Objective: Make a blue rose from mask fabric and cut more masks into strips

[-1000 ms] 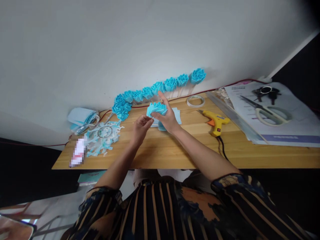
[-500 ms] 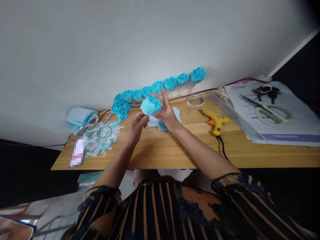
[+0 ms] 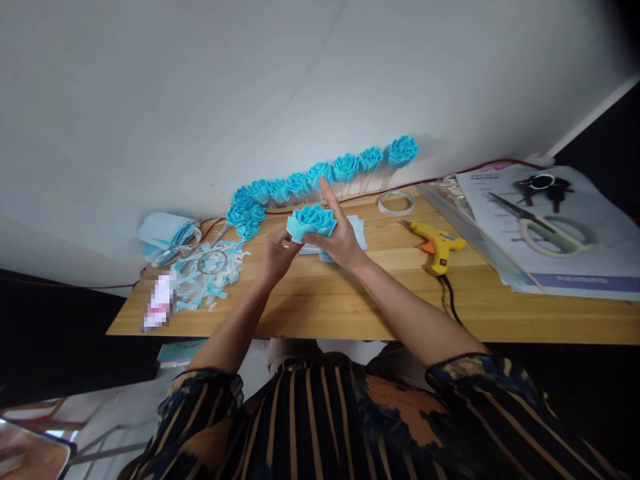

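A blue paper-like flower (image 3: 314, 222) with ruffled petals is held over the table between both hands. My left hand (image 3: 278, 255) is closed at the flower's lower left, its fingertips partly hidden; the stem cannot be made out. From the right, my right hand (image 3: 344, 243) grips the flower, thumb pressed on the front petals and index finger stretched up. Below the hands lie light blue sheets (image 3: 358, 233), partly covered. Behind, a row of finished-looking blue flowers (image 3: 346, 167) on thin sticks leans against the wall.
A yellow glue gun (image 3: 440, 245) and a tape roll (image 3: 396, 202) lie to the right. Scissors (image 3: 550, 233) and keys (image 3: 545, 190) rest on papers (image 3: 590, 281). Left are blue-white scraps (image 3: 210, 280), a clear ring (image 3: 211, 262) and a stack of masks (image 3: 167, 230).
The flower has tipped so its ruffled top shows more, and it sits slightly lower and to the right. My right thumb has moved across its front. My left hand has come up against its base.
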The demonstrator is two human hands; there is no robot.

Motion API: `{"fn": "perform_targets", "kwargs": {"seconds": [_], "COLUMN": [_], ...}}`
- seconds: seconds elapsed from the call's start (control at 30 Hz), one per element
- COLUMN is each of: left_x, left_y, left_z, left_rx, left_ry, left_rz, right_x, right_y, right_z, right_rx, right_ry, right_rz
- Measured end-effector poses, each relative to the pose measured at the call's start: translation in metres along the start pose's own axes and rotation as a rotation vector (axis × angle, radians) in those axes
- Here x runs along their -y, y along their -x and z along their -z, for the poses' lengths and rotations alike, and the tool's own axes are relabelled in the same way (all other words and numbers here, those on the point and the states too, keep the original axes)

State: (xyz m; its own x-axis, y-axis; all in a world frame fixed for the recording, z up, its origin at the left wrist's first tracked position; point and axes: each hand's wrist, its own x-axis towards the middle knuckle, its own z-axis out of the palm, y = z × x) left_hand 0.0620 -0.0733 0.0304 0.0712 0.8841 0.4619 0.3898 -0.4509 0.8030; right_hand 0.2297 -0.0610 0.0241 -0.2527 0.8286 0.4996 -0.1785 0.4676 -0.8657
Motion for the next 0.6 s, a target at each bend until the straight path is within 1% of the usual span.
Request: {"fn": "perform_targets", "kwargs": {"seconds": [0.13,0.27,0.37,0.5,0.6], "left_x": [-0.008,-0.002,0.004,0.008,0.007], "left_y": [-0.008,-0.014,-0.014,-0.013,-0.012], "left_z": [0.008,0.016,0.019,0.018,0.015], "left_rx": [-0.061,-0.089,-0.103,-0.089,-0.052], "left_ry": [-0.019,-0.034,-0.046,-0.028,0.002], "left_rz": [-0.053,-0.123,-0.148,-0.145,-0.116], "right_x": [-0.003,-0.006,-0.008,-0.009,-0.007], "right_y": [-0.003,-0.007,-0.008,-0.006,-0.003], "right_z": [-0.001,-0.001,0.0,0.0,-0.002], "right_rx": [0.066,0.074,0.07,0.081,0.069], "right_ry": [0.09,0.123,0.129,0.12,0.123], "right_rz": [0.083,0.1,0.108,0.15,0.12]}}
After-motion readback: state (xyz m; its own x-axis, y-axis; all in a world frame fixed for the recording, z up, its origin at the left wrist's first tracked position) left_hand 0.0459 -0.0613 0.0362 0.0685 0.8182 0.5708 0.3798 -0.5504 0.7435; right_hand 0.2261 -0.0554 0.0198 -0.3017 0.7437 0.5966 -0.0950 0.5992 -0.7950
